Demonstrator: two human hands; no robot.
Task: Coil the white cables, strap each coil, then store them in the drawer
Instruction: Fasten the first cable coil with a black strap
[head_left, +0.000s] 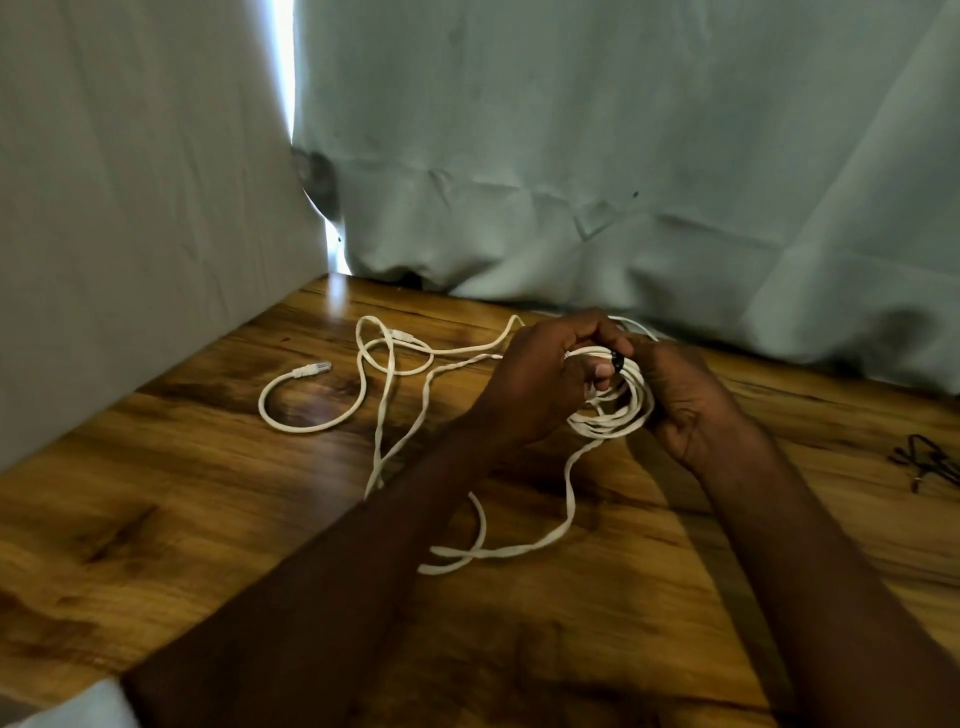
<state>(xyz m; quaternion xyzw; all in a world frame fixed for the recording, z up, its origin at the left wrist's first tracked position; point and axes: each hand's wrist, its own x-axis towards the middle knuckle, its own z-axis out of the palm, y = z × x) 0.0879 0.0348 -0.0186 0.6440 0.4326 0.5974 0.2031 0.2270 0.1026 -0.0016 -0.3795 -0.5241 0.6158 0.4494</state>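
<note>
Wooden counter (208, 519), curtained backdrop: left hand (540, 384) and right hand (691, 410), each grip clamped on white cable coil (618, 410); black strap (616, 361) on coil.

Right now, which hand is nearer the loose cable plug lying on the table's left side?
Left. The left hand grips the coil on the side facing the plug; the right hand holds the coil's far side, farther away.
</note>
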